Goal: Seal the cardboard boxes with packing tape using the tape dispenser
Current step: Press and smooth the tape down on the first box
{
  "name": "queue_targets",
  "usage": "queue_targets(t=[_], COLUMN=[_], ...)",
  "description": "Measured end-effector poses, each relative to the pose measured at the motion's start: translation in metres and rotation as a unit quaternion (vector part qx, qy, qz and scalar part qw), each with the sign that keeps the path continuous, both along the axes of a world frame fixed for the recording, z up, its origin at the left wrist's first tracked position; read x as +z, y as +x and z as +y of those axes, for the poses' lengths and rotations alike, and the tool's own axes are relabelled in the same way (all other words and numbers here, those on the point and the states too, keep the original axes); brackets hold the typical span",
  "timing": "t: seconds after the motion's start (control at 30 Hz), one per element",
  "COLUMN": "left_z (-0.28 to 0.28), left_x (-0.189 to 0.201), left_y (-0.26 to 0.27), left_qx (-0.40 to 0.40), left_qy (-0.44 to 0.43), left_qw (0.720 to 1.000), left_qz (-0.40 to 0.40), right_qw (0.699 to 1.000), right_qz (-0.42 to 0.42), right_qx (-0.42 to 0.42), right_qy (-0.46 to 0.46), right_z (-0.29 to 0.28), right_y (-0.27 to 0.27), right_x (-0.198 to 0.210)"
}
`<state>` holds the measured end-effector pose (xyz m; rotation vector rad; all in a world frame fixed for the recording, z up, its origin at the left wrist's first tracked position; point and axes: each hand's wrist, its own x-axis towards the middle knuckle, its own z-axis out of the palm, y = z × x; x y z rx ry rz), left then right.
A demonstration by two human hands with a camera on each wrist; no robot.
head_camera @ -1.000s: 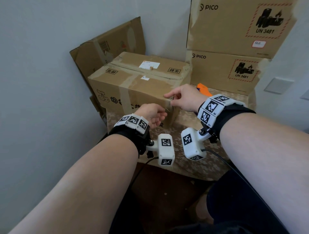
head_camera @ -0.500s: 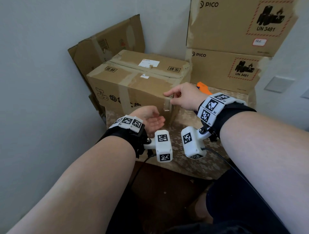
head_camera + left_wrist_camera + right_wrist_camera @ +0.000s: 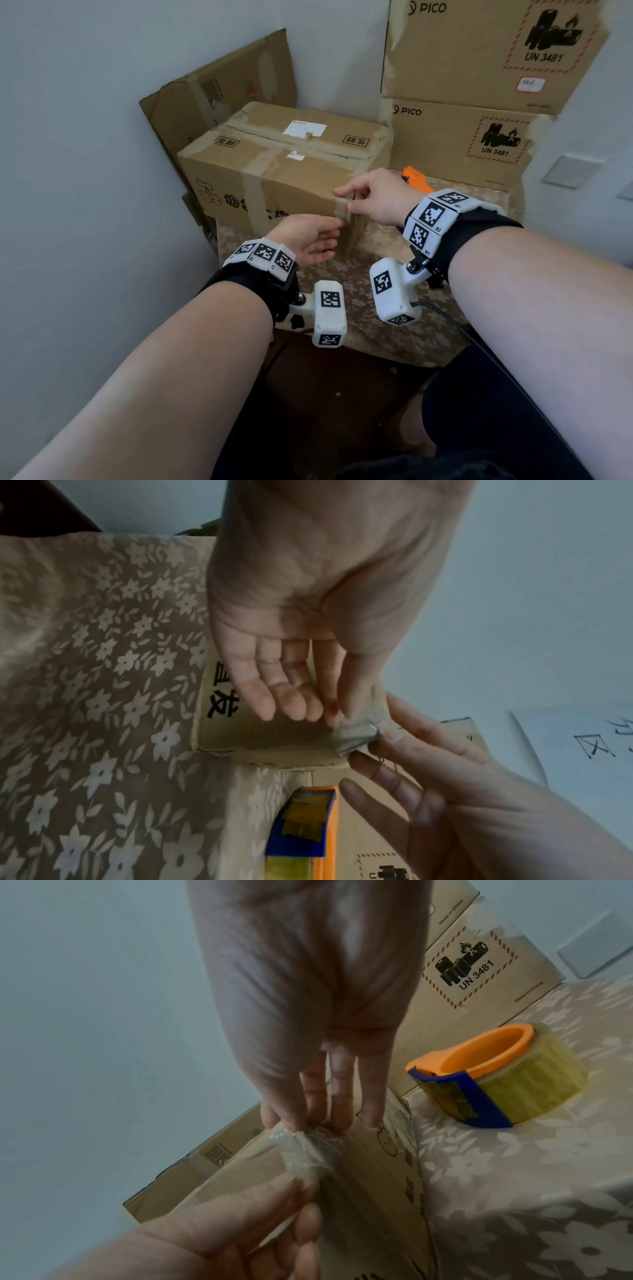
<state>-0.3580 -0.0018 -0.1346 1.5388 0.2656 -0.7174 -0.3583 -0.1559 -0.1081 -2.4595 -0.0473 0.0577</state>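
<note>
A brown cardboard box (image 3: 291, 178) with old tape strips stands on the floral-cloth table. At its near right corner a crumpled loose end of clear tape (image 3: 356, 737) sticks out. My right hand (image 3: 346, 202) pinches that tape end between thumb and forefinger. My left hand (image 3: 334, 238) is palm-up just below, fingers straight, with its thumb tip touching the tape against the box side. The orange and blue tape dispenser (image 3: 496, 1077) with its yellowish roll lies on the cloth right of the box, behind my right hand, untouched.
Two PICO cartons (image 3: 479, 51) are stacked at the back right against the wall. A flattened cardboard box (image 3: 219, 92) leans in the corner behind the box. The floral tablecloth (image 3: 376, 315) ends at a front edge close to my wrists. A plain wall runs along the left.
My left hand dropped away from the corner half a second ago and has come back up, so its thumb now meets the tape. The right hand keeps its pinch at the corner.
</note>
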Motion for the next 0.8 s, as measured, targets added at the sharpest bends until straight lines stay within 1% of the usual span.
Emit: queue_targets(t=[0.17,0.23,0.33,0.4,0.43,0.5,0.57,0.7,0.8], left_z=[-0.002,-0.003,-0.007,-0.006,-0.003,0.006,0.016,0.027,0.03], left_x=[-0.003,-0.006,-0.007,-0.011,-0.013,-0.018,-0.018,-0.01,-0.008], left_y=[0.001,0.003,0.006,0.008,0.01,0.013,0.015,0.022,0.025], left_qx=[-0.022,-0.032,-0.063,-0.08,-0.073,-0.047,-0.031,-0.039,-0.043], left_qy=[0.035,0.069,0.147,0.215,0.23,0.231,0.227,0.206,0.182], left_qw=[0.998,0.993,0.974,0.957,0.952,0.948,0.949,0.945,0.948], left_qz=[-0.046,-0.091,-0.16,-0.176,-0.187,-0.213,-0.216,-0.251,-0.257], right_qw=[1.0,1.0,1.0,1.0,1.0,0.998,0.996,0.991,0.983], right_qz=[-0.001,-0.004,-0.007,-0.006,-0.004,-0.002,-0.004,-0.024,-0.04], right_qx=[0.005,0.008,0.008,0.012,0.015,0.02,0.02,0.02,0.014], right_qy=[0.001,-0.001,-0.004,-0.015,-0.025,-0.057,-0.087,-0.133,-0.176], right_z=[-0.001,-0.002,-0.002,-0.002,-0.001,0.001,0.004,0.012,0.016], right_y=[0.0,0.0,0.0,0.0,0.0,-0.001,-0.002,-0.003,-0.004], right_x=[-0.002,-0.003,-0.003,-0.003,-0.003,-0.004,-0.005,-0.008,-0.01])
